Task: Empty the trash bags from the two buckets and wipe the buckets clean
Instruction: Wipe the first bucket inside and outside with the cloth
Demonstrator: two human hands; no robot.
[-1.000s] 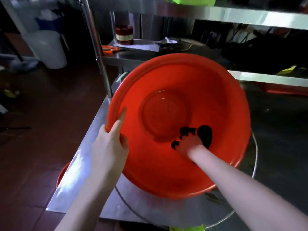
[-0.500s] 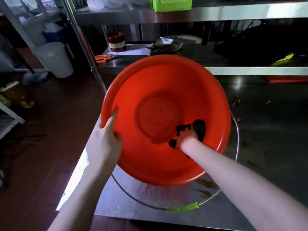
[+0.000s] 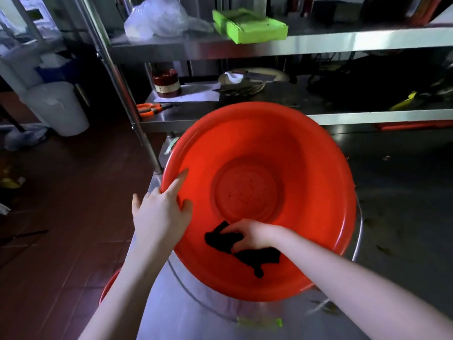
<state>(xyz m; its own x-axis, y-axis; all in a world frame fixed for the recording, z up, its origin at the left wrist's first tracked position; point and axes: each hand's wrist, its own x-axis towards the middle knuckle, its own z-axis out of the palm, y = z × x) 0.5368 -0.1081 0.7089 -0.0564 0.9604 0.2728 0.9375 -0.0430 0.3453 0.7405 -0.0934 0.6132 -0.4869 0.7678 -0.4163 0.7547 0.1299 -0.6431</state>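
Observation:
A large orange-red bucket is tilted toward me on a steel table, its open mouth facing the camera. My left hand grips its left rim, thumb inside and forefinger stretched along the edge. Inside, my right hand presses a black cloth against the lower inner wall, just below the round bottom. The bucket's wire handle with a green grip hangs down onto the table. Part of a second red bucket shows below the table's left edge.
Steel shelves stand right behind the bucket, with a green box, a plastic bag, a red jar and orange scissors. A white bin stands on the brown tiled floor at left.
My right hand and the cloth have slid from the right of the bucket's bottom down to the lower inner wall. My view has risen, showing more of the shelves. My left hand keeps its hold.

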